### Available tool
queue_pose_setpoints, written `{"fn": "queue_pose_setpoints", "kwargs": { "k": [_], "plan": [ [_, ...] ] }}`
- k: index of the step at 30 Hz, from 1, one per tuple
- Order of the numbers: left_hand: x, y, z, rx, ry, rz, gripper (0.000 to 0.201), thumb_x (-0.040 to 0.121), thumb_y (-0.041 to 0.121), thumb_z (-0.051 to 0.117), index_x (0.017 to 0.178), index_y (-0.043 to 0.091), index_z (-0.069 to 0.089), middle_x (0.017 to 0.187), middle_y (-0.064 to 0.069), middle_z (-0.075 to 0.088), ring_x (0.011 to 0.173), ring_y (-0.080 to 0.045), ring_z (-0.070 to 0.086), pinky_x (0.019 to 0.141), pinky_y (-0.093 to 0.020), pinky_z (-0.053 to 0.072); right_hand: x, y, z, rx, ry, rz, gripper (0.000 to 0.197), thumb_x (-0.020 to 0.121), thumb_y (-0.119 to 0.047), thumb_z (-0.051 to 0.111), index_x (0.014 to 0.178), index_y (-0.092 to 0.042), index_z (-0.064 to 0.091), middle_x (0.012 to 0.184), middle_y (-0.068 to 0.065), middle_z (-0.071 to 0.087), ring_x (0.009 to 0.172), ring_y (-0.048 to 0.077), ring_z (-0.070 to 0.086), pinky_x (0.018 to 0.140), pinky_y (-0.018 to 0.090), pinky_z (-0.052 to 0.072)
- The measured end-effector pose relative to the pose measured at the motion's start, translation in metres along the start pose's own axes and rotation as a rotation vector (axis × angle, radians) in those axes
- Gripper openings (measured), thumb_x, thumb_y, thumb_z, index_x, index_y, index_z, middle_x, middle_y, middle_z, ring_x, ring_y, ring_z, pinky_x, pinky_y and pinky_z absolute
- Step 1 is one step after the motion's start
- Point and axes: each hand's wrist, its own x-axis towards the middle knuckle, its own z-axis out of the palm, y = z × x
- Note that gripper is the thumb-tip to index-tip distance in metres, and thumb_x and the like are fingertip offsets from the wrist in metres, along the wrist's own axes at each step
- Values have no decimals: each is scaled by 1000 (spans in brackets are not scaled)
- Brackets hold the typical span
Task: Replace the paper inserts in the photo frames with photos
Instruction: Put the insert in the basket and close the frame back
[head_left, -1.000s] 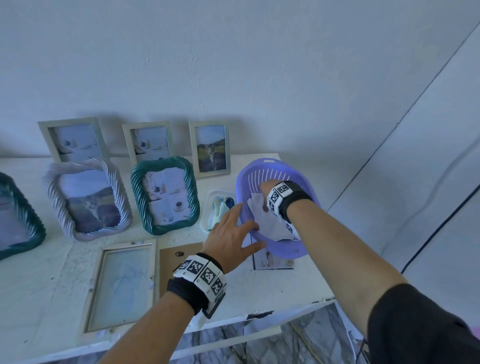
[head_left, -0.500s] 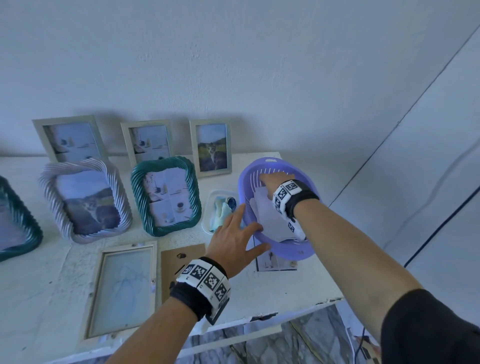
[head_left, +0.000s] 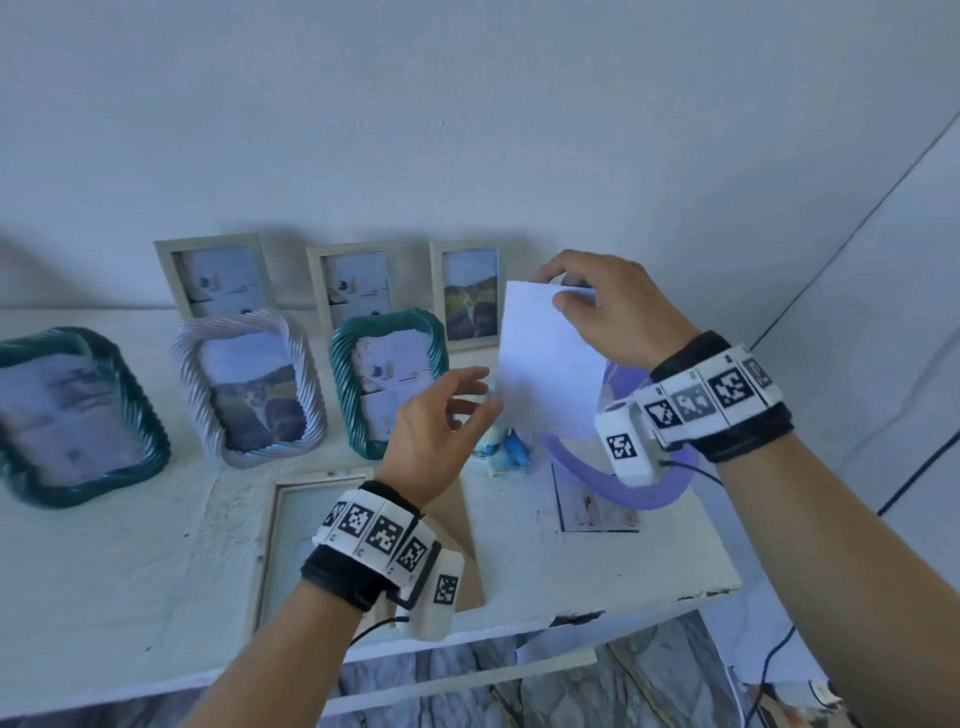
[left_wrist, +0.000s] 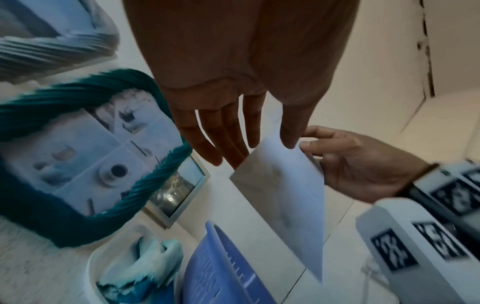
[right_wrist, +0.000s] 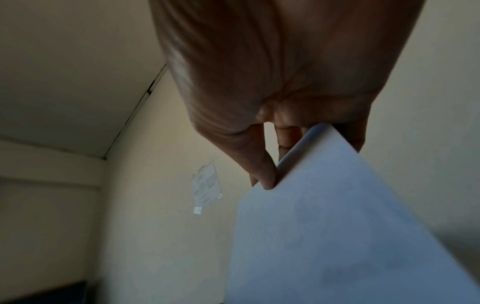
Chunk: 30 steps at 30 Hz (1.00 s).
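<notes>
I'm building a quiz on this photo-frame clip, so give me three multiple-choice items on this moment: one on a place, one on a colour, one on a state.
1. Where is the white sheet?
A. Flat on the table
B. In the air above the basket
C. Inside the teal frame

2. What colour is the basket?
A. Purple
B. Red
C. Black

3. What is the left hand doing?
A. Gripping a frame
B. Resting flat on the table
C. Open, its fingers reaching toward the sheet's edge

Key: 1 B, the right hand pinches the sheet's top corner and holds it up over the basket. 2 A, its rim shows purple below the right wrist. 3 C, the left wrist view shows straight, spread fingers at the sheet, holding nothing.
</notes>
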Motion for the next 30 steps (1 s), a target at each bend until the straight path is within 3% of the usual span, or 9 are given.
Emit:
{"fn": "queue_pose_setpoints", "kwargs": {
  "k": [4, 8, 10, 12, 15, 19, 22, 25, 30],
  "plan": [
    [-21, -14, -41, -132, -15, -45, 24, 88, 34, 64, 107, 19, 67, 96, 0, 73, 88, -21, 69, 79, -41, 57, -19, -33, 49, 238, 9, -51, 26, 90, -8, 56, 112, -18, 65, 88, -11, 60, 76, 4, 52, 68, 8, 38],
    [-53, -39, -79, -285, 89, -194, 9, 92, 9, 62, 99, 12, 66, 92, -7, 74, 86, -20, 71, 73, -36, 58, -44, -40, 108, 503, 92, 174, 39, 93, -22, 62, 130, -20, 51, 99, -2, 59, 82, 11, 60, 71, 23, 50],
    [-69, -54, -94, -312, 138, -262, 8, 92, 7, 62, 99, 9, 66, 89, -7, 74, 83, -18, 71, 69, -34, 58, -61, -48, 138, 705, -30, 378, 37, 92, -21, 63, 127, -16, 52, 90, 5, 61, 72, 18, 63, 62, 35, 51],
    [-83, -70, -106, -328, 152, -320, 9, 91, 6, 62, 99, 9, 66, 88, -6, 75, 83, -19, 71, 68, -33, 57, -79, -58, 168, 827, -126, 477, 24, 91, -12, 62, 115, -10, 59, 83, 5, 66, 69, 21, 64, 59, 35, 49],
    [-103, -90, -119, -237, 114, -388, 11, 90, 10, 65, 101, 11, 68, 91, -6, 75, 86, -23, 71, 67, -28, 57, -102, -71, 204, 840, -160, 480, 8, 90, -4, 59, 97, -6, 63, 79, 7, 68, 68, 20, 62, 52, 33, 50],
    [-128, -116, -136, 258, 192, -342, 15, 86, 30, 70, 101, 27, 66, 93, 11, 66, 79, -2, 62, 66, -14, 47, -120, -78, 227, 775, -183, 506, 10, 93, -5, 56, 100, -5, 62, 87, 16, 67, 67, 18, 62, 51, 25, 51],
    [-142, -132, -146, 334, 283, -363, 25, 86, 30, 71, 110, 24, 65, 95, 6, 61, 80, -6, 61, 70, -21, 48, -126, -76, 237, 616, -204, 475, 10, 93, -10, 56, 100, -12, 63, 81, 6, 68, 67, 19, 63, 57, 31, 55],
    [-150, -142, -148, 290, 229, -398, 28, 86, 29, 71, 113, 26, 65, 90, 9, 65, 78, -7, 62, 76, -31, 55, -128, -76, 246, 505, -195, 422, 12, 90, -15, 59, 97, -20, 66, 76, -4, 69, 69, 15, 65, 66, 43, 57],
    [-158, -147, -144, 324, 215, -320, 29, 86, 26, 70, 114, 31, 65, 87, 15, 66, 76, -4, 63, 74, -32, 57, -124, -95, 253, 363, -182, 375, 14, 90, -19, 59, 101, -17, 68, 77, -3, 67, 70, 15, 63, 68, 37, 55]
  ]
}}
